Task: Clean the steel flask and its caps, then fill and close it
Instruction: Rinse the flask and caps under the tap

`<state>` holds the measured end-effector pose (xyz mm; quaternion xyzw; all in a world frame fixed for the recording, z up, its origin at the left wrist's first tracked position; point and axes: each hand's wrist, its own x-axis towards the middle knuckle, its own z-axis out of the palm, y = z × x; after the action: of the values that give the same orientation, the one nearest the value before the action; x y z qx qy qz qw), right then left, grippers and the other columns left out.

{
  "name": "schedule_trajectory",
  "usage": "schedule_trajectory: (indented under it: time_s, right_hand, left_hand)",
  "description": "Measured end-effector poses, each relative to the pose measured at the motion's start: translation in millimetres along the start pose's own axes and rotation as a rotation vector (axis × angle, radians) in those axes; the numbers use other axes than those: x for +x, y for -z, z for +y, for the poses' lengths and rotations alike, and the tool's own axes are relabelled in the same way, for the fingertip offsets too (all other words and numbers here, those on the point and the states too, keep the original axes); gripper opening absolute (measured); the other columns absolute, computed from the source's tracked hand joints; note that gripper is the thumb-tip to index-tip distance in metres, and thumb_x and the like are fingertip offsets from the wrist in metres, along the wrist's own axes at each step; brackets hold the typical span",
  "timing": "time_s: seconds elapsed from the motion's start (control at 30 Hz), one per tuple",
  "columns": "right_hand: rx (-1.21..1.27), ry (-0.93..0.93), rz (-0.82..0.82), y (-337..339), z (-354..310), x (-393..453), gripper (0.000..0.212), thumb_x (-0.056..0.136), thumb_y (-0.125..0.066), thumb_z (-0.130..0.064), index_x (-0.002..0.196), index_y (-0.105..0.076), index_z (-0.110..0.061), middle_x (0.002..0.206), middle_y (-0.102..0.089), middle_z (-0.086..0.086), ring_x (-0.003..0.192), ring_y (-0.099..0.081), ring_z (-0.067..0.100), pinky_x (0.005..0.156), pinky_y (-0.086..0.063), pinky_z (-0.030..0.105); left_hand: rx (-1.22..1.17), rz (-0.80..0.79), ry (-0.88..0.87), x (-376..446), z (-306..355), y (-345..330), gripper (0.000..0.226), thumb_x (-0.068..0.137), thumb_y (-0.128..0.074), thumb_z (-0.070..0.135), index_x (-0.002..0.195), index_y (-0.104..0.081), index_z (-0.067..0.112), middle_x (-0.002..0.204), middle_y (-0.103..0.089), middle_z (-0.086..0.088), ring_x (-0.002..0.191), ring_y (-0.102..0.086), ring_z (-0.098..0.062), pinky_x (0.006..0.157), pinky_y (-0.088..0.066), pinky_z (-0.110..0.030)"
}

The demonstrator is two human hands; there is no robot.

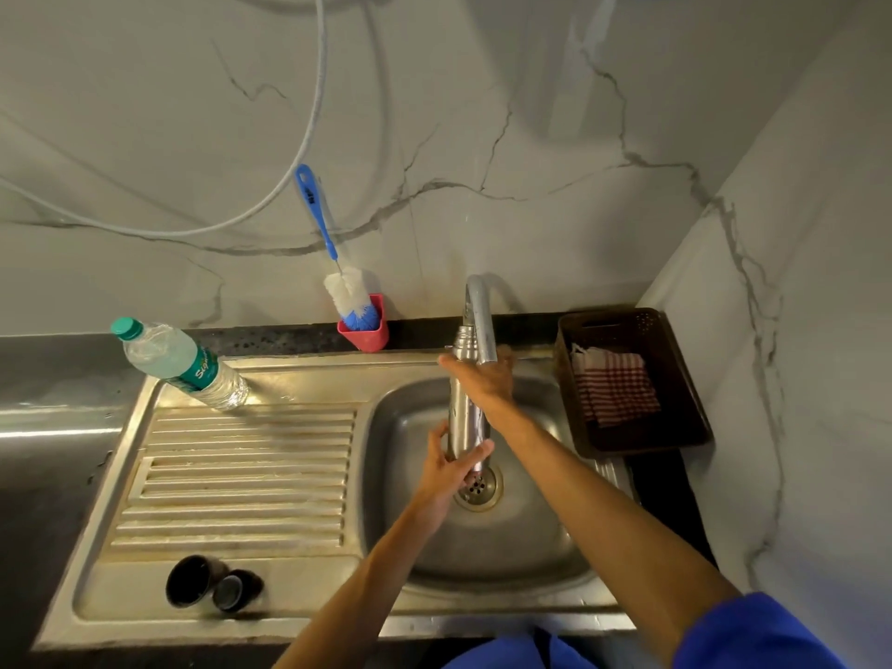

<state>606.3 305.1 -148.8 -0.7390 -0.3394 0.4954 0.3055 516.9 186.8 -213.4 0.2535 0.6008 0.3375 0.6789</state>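
Now the flask (464, 408) stands almost upright over the sink (531, 562), under the tap (482, 321), with its mouth near the spout. The left hand (446, 468) curls its fingers round the lower part of the flask, just above the drain (478, 485). The right hand (482, 379) reaches to the upper part, behind the tap; whether its grip is on the flask or on the tap cannot be told. The two caps (212, 584) lie on the drainboard, well apart from the flask, and a brush (347, 292) waits in a red cup (364, 330) by the wall. The step seems to be rinsing the flask. To do it well, the person should keep the mouth right under the spout, hold the wet steel firmly low down, and use the brush inside. The bottle (178, 362) likely serves for filling later.
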Motion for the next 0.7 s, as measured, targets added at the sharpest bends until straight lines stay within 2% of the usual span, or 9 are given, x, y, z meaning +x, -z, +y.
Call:
schedule_trajectory:
  time_s: [0.1, 0.2, 0.27, 0.33, 0.43, 0.53, 0.6, 0.67, 0.7]
  right_hand:
    - [-0.001, 0.073, -0.17, 11.8, 2.5, -2.9, 0.083, 0.069, -0.092, -0.035, 0.13, -0.036, -0.025, 0.112, -0.062, 0.002, 0.092, -0.069, 0.019, 0.078, -0.059, 0.035]
    - [0.169, 0.055, -0.287, 38.1, 8.1, 2.5, 0.07, 0.073, -0.09, -0.02, 0.128, -0.046, -0.023, 0.118, -0.067, 0.006, 0.097, -0.071, 0.023, 0.078, -0.058, 0.035]
    - [0.3, -0.034, -0.303, 54.5, 14.9, 8.8, 0.059, 0.074, -0.089, -0.018, 0.123, -0.057, -0.018, 0.119, -0.071, 0.011, 0.097, -0.071, 0.024, 0.075, -0.057, 0.034]
    - [0.442, -0.112, -0.341, 63.6, 22.8, 13.2, 0.065, 0.073, -0.088, -0.015, 0.131, -0.059, -0.01, 0.124, -0.07, 0.017, 0.102, -0.071, 0.028, 0.079, -0.059, 0.04]
    - [0.556, -0.146, -0.405, 66.9, 31.6, 16.4, 0.076, 0.073, -0.087, -0.014, 0.14, -0.052, -0.009, 0.128, -0.067, 0.018, 0.114, -0.069, 0.034, 0.089, -0.061, 0.049]
    - [0.247, -0.065, -0.373, 52.0, 19.2, 8.1, 0.071, 0.073, -0.092, -0.022, 0.131, -0.05, -0.02, 0.118, -0.07, 0.01, 0.103, -0.073, 0.029, 0.085, -0.064, 0.05]
    - [0.026, 0.011, -0.315, 33.6, 10.8, 0.1, 0.065, 0.07, -0.094, -0.029, 0.122, -0.056, -0.022, 0.108, -0.073, 0.004, 0.094, -0.075, 0.023, 0.085, -0.064, 0.044]
    - [-0.091, 0.088, -0.284, 18.0, 11.4, -10.5, 0.059, 0.067, -0.096, -0.03, 0.116, -0.064, -0.022, 0.103, -0.074, -0.002, 0.09, -0.073, 0.015, 0.083, -0.063, 0.036]
    - [-0.124, 0.146, -0.274, 14.8, 15.8, -17.5, 0.059, 0.066, -0.097, -0.029, 0.115, -0.064, -0.024, 0.103, -0.073, -0.005, 0.09, -0.071, 0.01, 0.081, -0.061, 0.03]
  left_hand:
    - [-0.196, -0.106, 0.009, 0.9, -3.1, 1.0, 0.078, 0.08, -0.092, 0.028, 0.144, -0.046, 0.025, 0.131, -0.067, -0.021, 0.102, -0.073, -0.028, 0.084, -0.06, -0.036]
    - [-0.214, -0.221, 0.038, -0.3, -2.2, 1.8, 0.067, 0.087, -0.078, 0.044, 0.148, -0.05, 0.033, 0.136, -0.067, -0.011, 0.111, -0.07, -0.026, 0.087, -0.059, -0.035]
    - [-0.206, -0.166, 0.083, -1.6, -2.2, -0.8, 0.072, 0.084, -0.075, 0.057, 0.147, -0.048, 0.036, 0.139, -0.065, -0.011, 0.12, -0.068, -0.034, 0.095, -0.06, -0.045]
    - [-0.353, -0.078, 0.114, 0.0, -0.6, -0.8, 0.073, 0.088, -0.076, 0.058, 0.146, -0.047, 0.024, 0.14, -0.063, -0.019, 0.118, -0.07, -0.038, 0.091, -0.063, -0.052]
    - [-0.535, 0.023, 0.134, 1.2, 8.2, -0.1, 0.064, 0.097, -0.07, 0.051, 0.141, -0.052, 0.008, 0.137, -0.062, -0.028, 0.112, -0.073, -0.036, 0.072, -0.067, -0.036]
    - [-0.525, 0.068, 0.233, 7.2, 14.6, -1.0, 0.055, 0.104, -0.057, 0.053, 0.127, -0.057, 0.004, 0.13, -0.062, -0.029, 0.12, -0.068, -0.047, 0.072, -0.067, -0.046]
    - [-0.493, 0.127, 0.303, 10.6, 16.7, 0.1, 0.048, 0.109, -0.051, 0.046, 0.129, -0.051, 0.002, 0.132, -0.056, -0.03, 0.124, -0.062, -0.053, 0.079, -0.065, -0.055]
    - [-0.436, 0.168, 0.312, 14.4, 13.5, 5.6, 0.034, 0.112, -0.047, 0.034, 0.134, -0.049, 0.008, 0.136, -0.054, -0.027, 0.12, -0.064, -0.045, 0.091, -0.062, -0.058]
    - [-0.389, 0.168, 0.295, 16.7, 8.7, 9.9, 0.032, 0.113, -0.046, 0.033, 0.131, -0.053, 0.008, 0.134, -0.058, -0.023, 0.111, -0.067, -0.037, 0.092, -0.062, -0.053]
